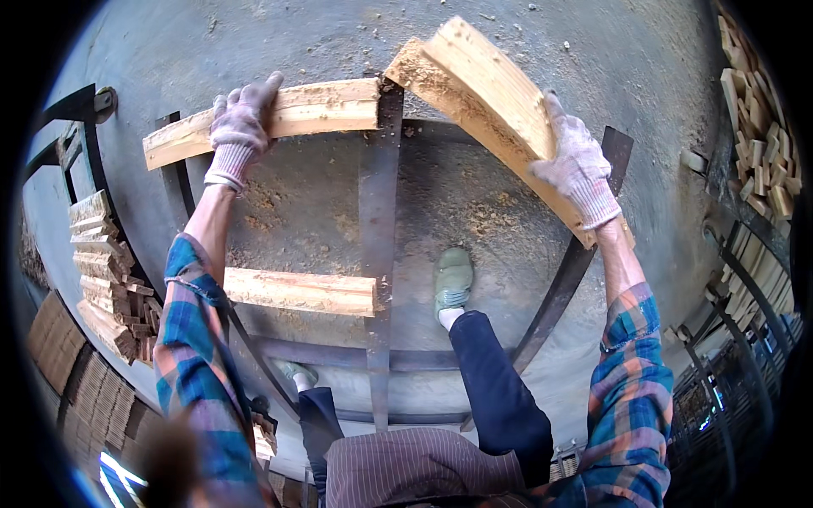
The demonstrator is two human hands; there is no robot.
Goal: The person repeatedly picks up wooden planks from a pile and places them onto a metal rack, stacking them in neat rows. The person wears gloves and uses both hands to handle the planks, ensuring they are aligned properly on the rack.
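My left hand (243, 121), in a pale work glove, is closed over the far left wooden board (326, 105). This board lies across dark metal bars, its right end at the middle bar. To the right, my right hand (577, 157), gloved alike, grips the near end of a pale wooden board (495, 76). That board lies slantwise along the top of a second board (483, 118), which is strewn with sawdust. Both slope down toward the right bar of the rack. Nearer to me, another wooden board (301, 291) rests with its right end at the middle bar.
The dark metal rack (379, 195) stands between me and the grey floor (339, 42), which carries sawdust. Stacked wood pieces (106, 271) are at the left, beside a metal frame (91, 144). More wood offcuts (758, 135) are heaped at the right. My shoe (454, 275) is under the rack.
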